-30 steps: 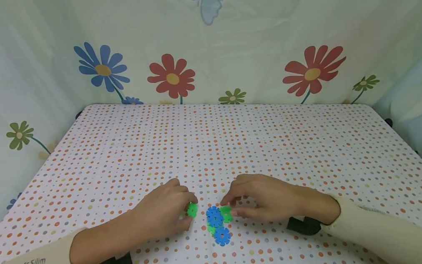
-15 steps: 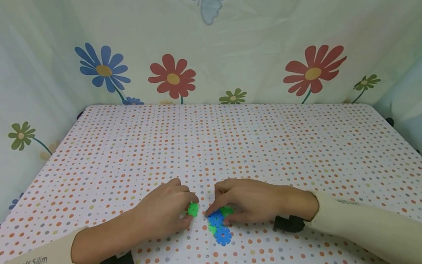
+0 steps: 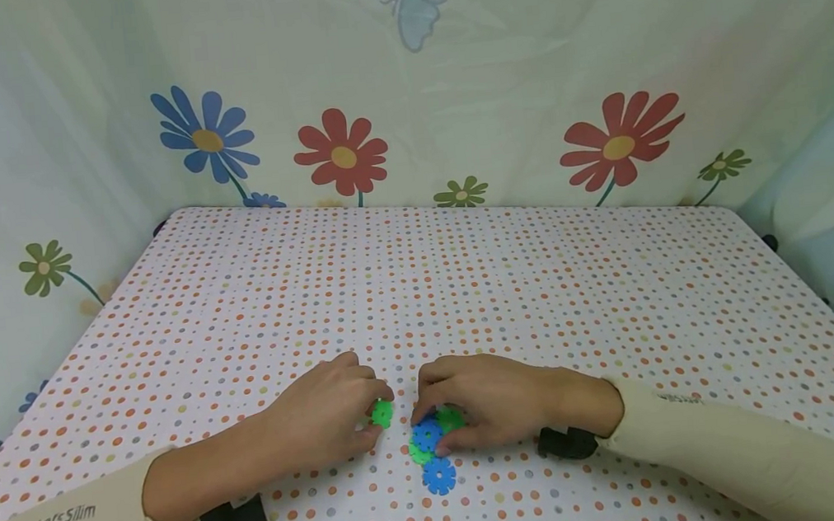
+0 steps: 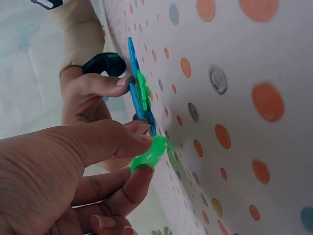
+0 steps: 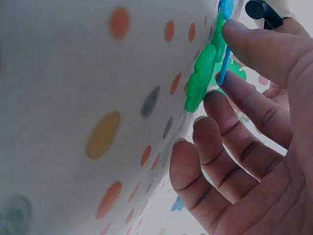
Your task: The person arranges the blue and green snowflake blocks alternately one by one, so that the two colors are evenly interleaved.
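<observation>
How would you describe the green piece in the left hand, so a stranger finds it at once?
On the dotted tablecloth, look near the front edge where the two hands meet. The left hand pinches a single green snowflake piece. Unlike the blue and green cluster under the right hand, it is joined to nothing.

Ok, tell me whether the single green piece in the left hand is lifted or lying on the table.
Lifted: the left hand pinches the green piece just clear of the dotted tablecloth.

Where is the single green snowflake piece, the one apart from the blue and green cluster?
In the head view, the green snowflake piece is pinched in the left hand, near the table's front middle, just left of the blue and green cluster that the right hand grips.
</observation>
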Tool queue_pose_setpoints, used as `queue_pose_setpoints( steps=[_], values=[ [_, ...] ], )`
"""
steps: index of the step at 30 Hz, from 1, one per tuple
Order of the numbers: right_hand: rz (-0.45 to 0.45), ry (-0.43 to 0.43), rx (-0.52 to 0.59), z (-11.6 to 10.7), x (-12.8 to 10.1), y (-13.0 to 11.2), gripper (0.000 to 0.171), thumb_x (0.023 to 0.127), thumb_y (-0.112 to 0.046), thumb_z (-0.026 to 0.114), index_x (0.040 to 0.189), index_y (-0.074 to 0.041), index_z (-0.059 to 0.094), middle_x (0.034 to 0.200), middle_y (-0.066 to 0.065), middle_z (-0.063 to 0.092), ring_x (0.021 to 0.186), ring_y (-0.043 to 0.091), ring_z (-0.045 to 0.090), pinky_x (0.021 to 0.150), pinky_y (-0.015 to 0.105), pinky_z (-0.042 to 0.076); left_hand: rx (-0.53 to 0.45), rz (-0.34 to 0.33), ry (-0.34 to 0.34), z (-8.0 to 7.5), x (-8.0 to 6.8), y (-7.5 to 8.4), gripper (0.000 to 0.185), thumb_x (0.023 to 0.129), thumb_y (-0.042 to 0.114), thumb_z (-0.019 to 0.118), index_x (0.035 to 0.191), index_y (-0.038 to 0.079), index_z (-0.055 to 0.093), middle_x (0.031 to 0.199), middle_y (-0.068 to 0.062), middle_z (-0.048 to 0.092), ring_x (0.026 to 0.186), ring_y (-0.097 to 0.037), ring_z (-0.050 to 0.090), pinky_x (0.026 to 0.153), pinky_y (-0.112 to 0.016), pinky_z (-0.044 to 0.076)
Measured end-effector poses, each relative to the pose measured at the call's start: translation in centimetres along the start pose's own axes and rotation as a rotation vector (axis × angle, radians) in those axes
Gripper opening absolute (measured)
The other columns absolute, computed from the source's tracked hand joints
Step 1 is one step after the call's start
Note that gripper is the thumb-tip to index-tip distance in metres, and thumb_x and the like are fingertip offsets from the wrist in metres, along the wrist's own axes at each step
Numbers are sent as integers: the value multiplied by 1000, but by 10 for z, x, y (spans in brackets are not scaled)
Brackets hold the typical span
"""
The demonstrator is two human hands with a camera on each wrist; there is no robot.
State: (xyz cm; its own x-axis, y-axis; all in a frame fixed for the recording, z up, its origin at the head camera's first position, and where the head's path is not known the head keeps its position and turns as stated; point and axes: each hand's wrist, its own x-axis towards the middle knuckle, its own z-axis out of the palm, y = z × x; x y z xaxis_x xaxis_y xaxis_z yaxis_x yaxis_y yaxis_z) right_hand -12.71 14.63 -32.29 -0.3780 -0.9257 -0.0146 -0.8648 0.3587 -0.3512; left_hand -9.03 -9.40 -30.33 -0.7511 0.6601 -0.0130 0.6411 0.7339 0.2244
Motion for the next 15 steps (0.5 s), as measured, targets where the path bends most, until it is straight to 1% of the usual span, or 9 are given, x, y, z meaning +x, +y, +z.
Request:
queue_pose_setpoints(
  steps=[5, 9, 12, 15],
  values=[
    [31, 10, 0, -2, -1, -3, 31, 88, -43, 72, 113, -24, 69, 102, -13, 59, 89, 0, 54, 79, 16, 46, -3, -10, -4, -1, 1, -1, 26, 80, 18, 79, 105, 11, 75, 82, 6, 68, 80, -10, 51, 71, -26, 46],
    [69, 21, 34, -5, -3, -4, 32, 89, -40, 72, 116, -23, 69, 104, -15, 64, 90, 0, 56, 79, 17, 48, -10, -14, 10, -1, 3, -3, 27, 79, 17, 79, 105, 10, 76, 83, 6, 70, 81, -11, 53, 71, -26, 47],
    [89, 32, 52, -8, -4, -4, 32, 90, -37, 72, 118, -22, 69, 103, -14, 65, 90, 1, 57, 79, 17, 48, -16, -3, 26, 0, 4, -4, 26, 78, 16, 80, 103, 10, 76, 82, 6, 71, 80, -11, 53, 70, -26, 47],
    [101, 41, 60, -12, -4, -5, 30, 90, -32, 72, 118, -21, 69, 98, -14, 64, 87, 3, 56, 76, 18, 47, -12, 15, 39, -1, 5, -6, 25, 77, 15, 80, 101, 9, 76, 79, 7, 70, 79, -12, 53, 70, -25, 46]
  ],
)
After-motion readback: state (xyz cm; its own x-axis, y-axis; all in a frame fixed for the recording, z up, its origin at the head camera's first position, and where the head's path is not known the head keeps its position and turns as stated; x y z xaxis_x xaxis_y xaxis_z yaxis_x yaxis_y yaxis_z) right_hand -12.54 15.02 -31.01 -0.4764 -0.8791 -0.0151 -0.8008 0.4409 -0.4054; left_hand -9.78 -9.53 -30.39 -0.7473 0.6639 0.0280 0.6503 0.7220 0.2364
